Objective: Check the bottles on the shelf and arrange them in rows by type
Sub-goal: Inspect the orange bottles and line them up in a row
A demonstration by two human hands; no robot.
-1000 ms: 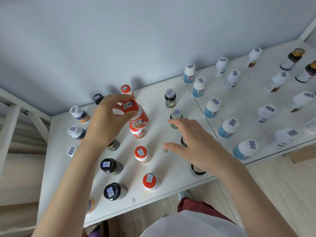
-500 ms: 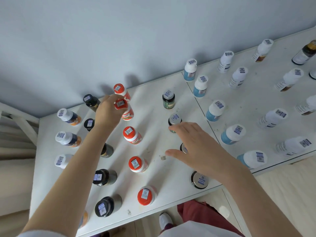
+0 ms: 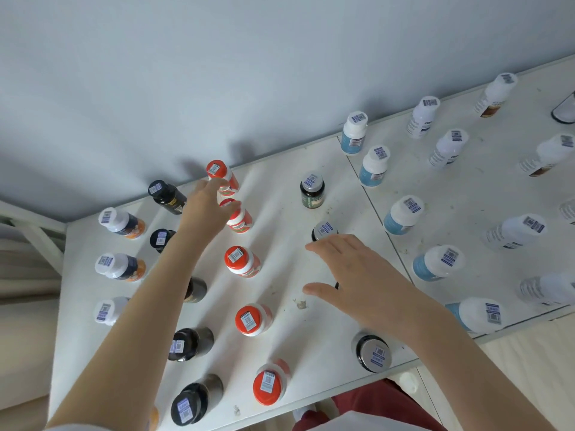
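Several orange-capped bottles stand in a column down the white shelf. My left hand reaches to the second one from the back and its fingers curl over the cap, which is mostly hidden. The rearmost orange-capped bottle stands just behind my fingertips. My right hand hovers flat with fingers spread, holding nothing. Its fingertips are beside a dark silver-capped bottle, and its palm hides most of another one.
Black-capped bottles line up left of the orange ones, under my left forearm. White-capped dark bottles stand at the far left. Blue-labelled bottles and white bottles fill the right panel. The grey wall closes the back.
My left hand carried the orange-capped bottle back and down into the column, behind the other orange ones. My right hand stayed spread over the same spot. The view shifted left.
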